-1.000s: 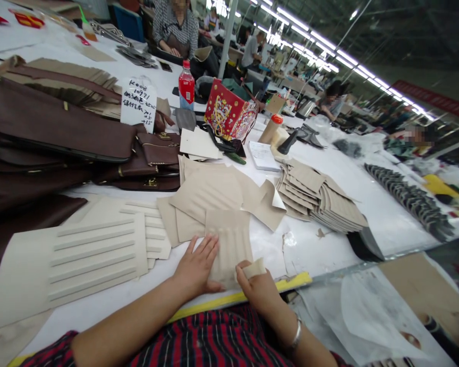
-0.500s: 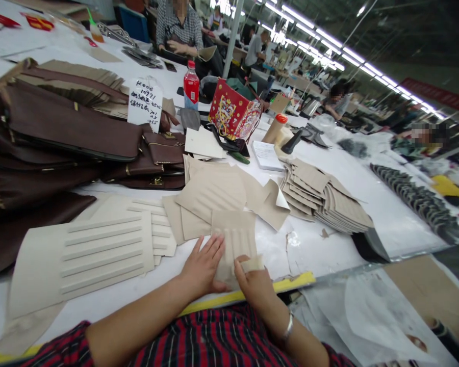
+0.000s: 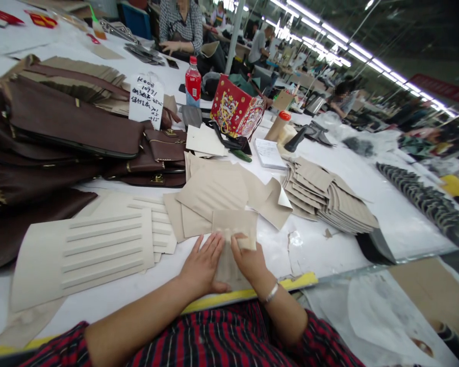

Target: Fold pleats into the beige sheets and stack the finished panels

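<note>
A beige ribbed panel [image 3: 235, 220] lies flat at the table edge in front of me. My left hand [image 3: 202, 262] rests on its left side, fingers stretched out and flat. My right hand [image 3: 249, 257] is closed around a small pale yellowish block [image 3: 248, 243], pressed against the panel's ribs. What the block is made of I cannot tell. Just behind lie more beige panels [image 3: 214, 186], one with a curled corner. To the left is a larger cream panel [image 3: 103, 252] with raised strips, on top of similar pieces.
Brown leather bags [image 3: 72, 122] are heaped at the left. A stack of beige panels [image 3: 329, 196] stands to the right. Farther back are a red bottle [image 3: 193, 81], a red patterned box [image 3: 235, 107] and a notepad [image 3: 270, 154]. Yellow tape [image 3: 298, 281] lines the table's front edge.
My right hand has slid away from me along the panel with the pale block in it. My left hand stays flat in nearly the same place.
</note>
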`<state>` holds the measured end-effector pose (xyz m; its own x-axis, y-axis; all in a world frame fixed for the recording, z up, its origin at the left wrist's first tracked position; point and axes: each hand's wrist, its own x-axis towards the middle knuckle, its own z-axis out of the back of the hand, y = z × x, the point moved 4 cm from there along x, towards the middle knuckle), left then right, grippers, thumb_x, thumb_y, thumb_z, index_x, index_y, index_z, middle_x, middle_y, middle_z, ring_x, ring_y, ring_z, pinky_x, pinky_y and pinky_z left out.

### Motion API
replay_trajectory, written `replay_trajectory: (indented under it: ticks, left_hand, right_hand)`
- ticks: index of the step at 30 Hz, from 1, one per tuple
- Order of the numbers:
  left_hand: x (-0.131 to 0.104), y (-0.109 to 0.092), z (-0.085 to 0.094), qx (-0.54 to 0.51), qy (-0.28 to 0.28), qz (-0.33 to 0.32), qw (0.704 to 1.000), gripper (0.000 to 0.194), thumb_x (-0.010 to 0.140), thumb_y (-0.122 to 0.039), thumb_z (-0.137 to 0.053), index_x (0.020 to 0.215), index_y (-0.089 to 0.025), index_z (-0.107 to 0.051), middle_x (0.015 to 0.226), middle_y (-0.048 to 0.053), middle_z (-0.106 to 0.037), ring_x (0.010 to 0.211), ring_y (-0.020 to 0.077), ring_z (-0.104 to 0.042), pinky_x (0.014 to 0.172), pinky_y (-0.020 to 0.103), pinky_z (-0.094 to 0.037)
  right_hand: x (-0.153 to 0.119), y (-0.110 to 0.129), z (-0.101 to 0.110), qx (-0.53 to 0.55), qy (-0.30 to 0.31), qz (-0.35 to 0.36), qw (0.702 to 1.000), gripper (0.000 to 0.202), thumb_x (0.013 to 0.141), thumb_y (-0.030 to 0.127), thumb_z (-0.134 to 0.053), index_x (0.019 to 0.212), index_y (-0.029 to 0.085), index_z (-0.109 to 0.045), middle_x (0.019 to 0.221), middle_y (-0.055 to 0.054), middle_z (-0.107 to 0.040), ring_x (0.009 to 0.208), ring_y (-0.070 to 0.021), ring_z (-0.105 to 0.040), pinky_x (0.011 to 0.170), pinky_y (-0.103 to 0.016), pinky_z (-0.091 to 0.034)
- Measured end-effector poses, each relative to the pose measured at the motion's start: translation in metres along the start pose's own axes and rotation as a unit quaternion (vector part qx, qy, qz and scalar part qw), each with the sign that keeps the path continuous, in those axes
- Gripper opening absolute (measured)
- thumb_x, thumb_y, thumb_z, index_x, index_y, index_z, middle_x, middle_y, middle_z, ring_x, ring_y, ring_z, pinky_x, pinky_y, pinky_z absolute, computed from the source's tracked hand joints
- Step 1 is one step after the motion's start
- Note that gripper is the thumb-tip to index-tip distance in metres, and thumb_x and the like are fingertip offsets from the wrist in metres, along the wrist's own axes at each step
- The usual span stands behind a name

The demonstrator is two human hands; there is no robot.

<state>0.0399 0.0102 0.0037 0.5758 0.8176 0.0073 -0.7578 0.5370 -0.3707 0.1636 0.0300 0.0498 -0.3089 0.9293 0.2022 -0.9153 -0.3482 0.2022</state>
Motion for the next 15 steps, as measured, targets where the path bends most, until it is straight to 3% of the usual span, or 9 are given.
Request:
replay_trajectory:
  ticks: [3,5,7,10,12,15]
  left_hand:
    - [0.000,-0.001,0.001,-0.003,0.006,0.005,1.000,0.121,0.049,-0.078,-0.052,0.137,-0.003,-0.017,0.143,0.019,-0.017,0.132,0.0308,-0.013,0.107,0.047,-0.001]
    - [0.000,-0.002,0.001,-0.012,-0.001,0.005,1.000,0.120,0.050,-0.077,-0.052,0.137,-0.003,-0.016,0.143,0.019,-0.016,0.132,0.0309,-0.013,0.107,0.047,-0.001]
    - [-0.001,-0.002,0.000,-0.023,-0.011,0.004,1.000,0.119,0.051,-0.076,-0.053,0.137,-0.004,-0.016,0.143,0.019,-0.016,0.132,0.0309,-0.013,0.107,0.047,-0.001]
    - [-0.003,0.003,0.002,-0.049,-0.018,0.004,0.999,0.118,0.051,-0.073,-0.056,0.138,-0.005,-0.014,0.144,0.019,-0.015,0.133,0.0301,-0.012,0.108,0.047,-0.004]
    - [-0.003,0.009,0.006,-0.073,-0.006,0.004,0.997,0.116,0.053,-0.069,-0.059,0.138,-0.005,-0.011,0.144,0.019,-0.014,0.133,0.0284,-0.012,0.108,0.044,-0.010]
    - [-0.003,0.016,0.012,-0.094,0.026,0.010,0.995,0.113,0.055,-0.056,-0.066,0.138,-0.005,-0.010,0.143,0.019,-0.017,0.132,0.0271,-0.016,0.107,0.040,-0.018]
  right_hand:
    - [0.029,-0.003,-0.003,-0.024,0.011,-0.048,0.998,0.031,0.089,0.027,-0.034,0.079,0.013,-0.060,0.065,-0.007,-0.063,0.060,-0.0141,-0.057,0.056,-0.022,-0.037]
    - [0.010,0.000,0.002,0.001,0.045,-0.046,0.998,0.030,0.088,0.028,-0.036,0.079,0.014,-0.060,0.065,-0.007,-0.064,0.062,-0.0142,-0.058,0.056,-0.021,-0.038]
    - [-0.025,0.004,0.009,0.053,0.095,-0.048,0.993,0.031,0.088,0.030,-0.035,0.077,0.015,-0.060,0.063,-0.005,-0.063,0.062,-0.0139,-0.058,0.055,-0.021,-0.038]
    - [-0.052,0.005,0.015,0.139,0.125,-0.103,0.977,0.036,0.090,0.035,-0.031,0.075,0.016,-0.058,0.055,-0.001,-0.060,0.054,-0.0122,-0.057,0.052,-0.020,-0.039]
    - [-0.032,0.004,0.012,0.156,0.091,-0.127,0.975,0.039,0.092,0.035,-0.026,0.079,0.016,-0.058,0.051,0.001,-0.058,0.047,-0.0104,-0.055,0.051,-0.019,-0.040]
    - [0.022,0.008,0.001,0.101,0.045,-0.104,0.988,0.038,0.091,0.031,-0.027,0.084,0.014,-0.059,0.050,0.000,-0.058,0.046,-0.0105,-0.055,0.050,-0.019,-0.039]
